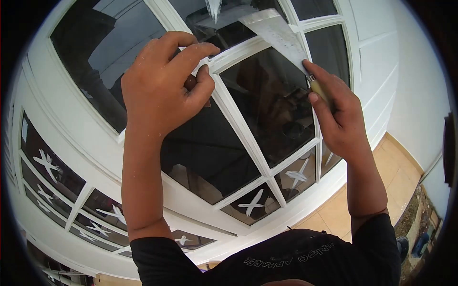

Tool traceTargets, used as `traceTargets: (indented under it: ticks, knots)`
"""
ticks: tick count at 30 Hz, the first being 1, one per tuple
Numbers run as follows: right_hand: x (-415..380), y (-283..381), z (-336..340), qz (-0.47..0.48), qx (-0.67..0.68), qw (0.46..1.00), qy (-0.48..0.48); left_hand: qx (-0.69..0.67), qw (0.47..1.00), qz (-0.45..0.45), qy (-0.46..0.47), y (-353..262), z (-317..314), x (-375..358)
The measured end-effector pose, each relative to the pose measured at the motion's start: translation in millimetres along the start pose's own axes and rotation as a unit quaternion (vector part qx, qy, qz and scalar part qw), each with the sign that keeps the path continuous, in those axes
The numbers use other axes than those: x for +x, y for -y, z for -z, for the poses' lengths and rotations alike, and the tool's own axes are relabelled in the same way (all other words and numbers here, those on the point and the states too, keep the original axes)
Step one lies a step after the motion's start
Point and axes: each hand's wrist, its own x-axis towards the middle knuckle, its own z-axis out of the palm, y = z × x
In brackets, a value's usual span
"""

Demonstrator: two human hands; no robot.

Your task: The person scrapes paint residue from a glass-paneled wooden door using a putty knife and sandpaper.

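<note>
My right hand (341, 107) is closed round the pale handle of a putty knife (279, 38), its wide, worn metal blade pointing up and left across the window bars. The index finger lies along the base of the blade. Up at the left, my left hand (164, 78) is raised before the white window frame (238, 124), near where its bars cross. Its thumb and forefinger are apart, and the other fingers are bent and partly hidden. Between the bars are dark glass panes (272, 105) with reflections.
White paint crosses mark several lower panes, such as this cross (251, 203) and another cross (46, 165) at the left. A white paint smear (214, 8) shows on a top pane. Below right are a tan tiled floor (329, 212) and a white wall (422, 86).
</note>
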Motion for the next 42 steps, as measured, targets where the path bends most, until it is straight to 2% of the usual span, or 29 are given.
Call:
traceTargets:
  ticks: [2,4,6,9,12,14,18,22,24,25,27,28,30,34,36,40,42]
  knots:
    - [7,16,-18,0.02,-0.008,1.0,-0.022,0.034,0.998,-0.05,-0.007,13,-12,6]
    - [13,30,-26,-0.034,-0.048,0.998,0.009,0.084,0.987,-0.134,-0.041,23,-23,11]
    - [12,32,-36,-0.017,-0.073,0.997,-0.012,0.09,0.984,-0.146,-0.046,28,-28,12]
    - [9,41,-42,-0.052,-0.079,0.995,0.011,0.07,0.984,-0.157,-0.053,30,-34,16]
    - [7,52,-47,-0.074,-0.059,0.995,0.021,0.069,0.982,-0.176,-0.022,31,-34,18]
    - [5,64,-46,-0.084,-0.092,0.991,0.049,0.081,0.981,-0.174,0.006,28,-34,16]
    - [5,72,-56,-0.082,-0.122,0.989,0.032,0.087,0.978,-0.19,0.024,28,-36,14]
    - [8,81,-64,-0.092,-0.163,0.982,0.037,0.094,0.975,-0.199,0.005,33,-40,8]
    - [13,77,-70,-0.051,-0.158,0.986,-0.02,0.082,0.987,-0.139,0.01,31,-40,5]
    - [10,80,-71,-0.055,-0.162,0.985,-0.02,0.077,0.987,-0.141,0.009,30,-40,1]
    - [8,86,-71,-0.078,-0.162,0.984,0.014,0.031,0.996,-0.062,0.062,26,-39,-6]
    - [9,88,-71,-0.072,-0.172,0.983,0.011,0.031,0.996,-0.062,0.05,26,-39,-6]
    - [11,93,-71,-0.128,-0.138,0.982,0.014,0.039,0.995,-0.048,0.072,25,-38,-9]
    - [9,94,-75,-0.105,-0.157,0.982,-0.009,-0.017,0.998,-0.025,0.047,30,-41,-17]
    - [9,99,-79,-0.139,-0.169,0.976,-0.007,-0.064,0.991,0.032,0.113,32,-38,-15]
    - [11,102,-77,-0.14,-0.208,0.968,-0.002,-0.067,0.99,0.056,0.107,26,-38,-13]
    - [3,101,-77,-0.137,-0.215,0.967,0.005,-0.047,0.986,0.062,0.149,25,-36,-13]
